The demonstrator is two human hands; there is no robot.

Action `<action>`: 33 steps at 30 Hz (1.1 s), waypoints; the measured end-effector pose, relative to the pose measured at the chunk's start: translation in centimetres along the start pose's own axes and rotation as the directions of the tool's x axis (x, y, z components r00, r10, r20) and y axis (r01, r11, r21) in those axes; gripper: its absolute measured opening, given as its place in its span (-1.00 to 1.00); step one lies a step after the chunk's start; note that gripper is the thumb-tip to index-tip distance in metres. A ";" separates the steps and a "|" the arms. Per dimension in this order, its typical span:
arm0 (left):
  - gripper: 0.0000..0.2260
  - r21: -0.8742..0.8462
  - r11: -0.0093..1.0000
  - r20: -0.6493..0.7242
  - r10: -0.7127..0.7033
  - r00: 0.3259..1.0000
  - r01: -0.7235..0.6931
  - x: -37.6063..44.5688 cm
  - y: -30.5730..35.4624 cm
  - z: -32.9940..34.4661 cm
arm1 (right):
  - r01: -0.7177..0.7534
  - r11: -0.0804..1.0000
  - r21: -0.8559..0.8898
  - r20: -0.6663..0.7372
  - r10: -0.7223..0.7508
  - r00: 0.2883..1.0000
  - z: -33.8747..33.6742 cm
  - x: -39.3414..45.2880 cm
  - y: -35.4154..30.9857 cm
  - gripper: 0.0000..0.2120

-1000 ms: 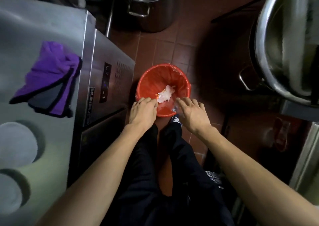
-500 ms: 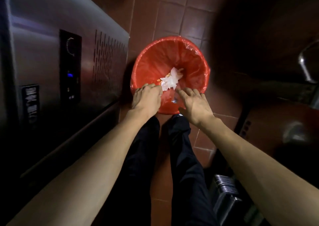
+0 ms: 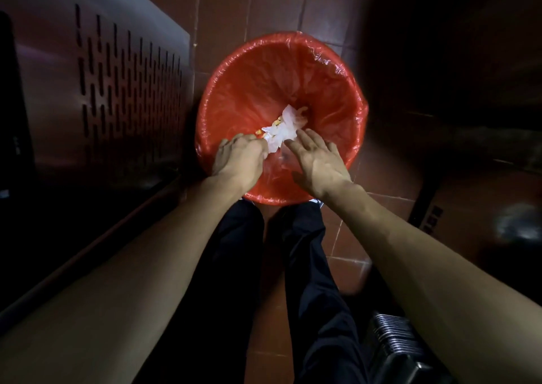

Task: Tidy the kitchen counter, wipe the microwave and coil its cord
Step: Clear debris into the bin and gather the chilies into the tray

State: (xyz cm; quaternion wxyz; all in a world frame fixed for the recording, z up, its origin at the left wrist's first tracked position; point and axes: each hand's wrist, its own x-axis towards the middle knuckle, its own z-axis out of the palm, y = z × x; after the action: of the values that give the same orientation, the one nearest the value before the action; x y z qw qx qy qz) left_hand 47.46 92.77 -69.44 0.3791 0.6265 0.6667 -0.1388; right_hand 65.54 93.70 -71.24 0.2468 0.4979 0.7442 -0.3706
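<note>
A red bin [image 3: 264, 52] lined with a red plastic bag stands on the tiled floor in front of my feet. Crumpled white waste [image 3: 286, 127] with small yellow bits lies inside it. My left hand [image 3: 239, 162] hangs over the bin's near side with its fingers curled, pinching the lower edge of the white waste. My right hand [image 3: 318, 163] hovers beside it, fingers straight and spread, holding nothing. A thin clear film shows faintly between the two hands. No microwave, cord or counter is in view.
A steel appliance front [image 3: 126, 90] with rows of vent slots stands close on the left of the bin. Brown floor tiles [image 3: 346, 248] surround my dark trouser legs. A dark ribbed object [image 3: 396, 342] sits at lower right; dark furniture fills the right side.
The view has dropped closer to the bin, and the counter with the purple cloth has left the frame. Both hands have moved from the near rim farther in over the white waste.
</note>
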 end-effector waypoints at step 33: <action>-0.59 -0.001 1.000 -0.288 -0.026 0.957 0.027 -24.6 11.4 -25.0 | 0.104 0.984 -0.146 -0.343 -0.149 0.927 -25.8 -25.0 -7.9 -0.36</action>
State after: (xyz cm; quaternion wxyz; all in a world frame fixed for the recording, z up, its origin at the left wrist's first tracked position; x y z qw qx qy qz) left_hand 48.11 93.25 -32.57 0.2751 0.6316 0.7229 -0.0521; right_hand 67.81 98.50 -34.81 0.1157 0.4907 0.8287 -0.2431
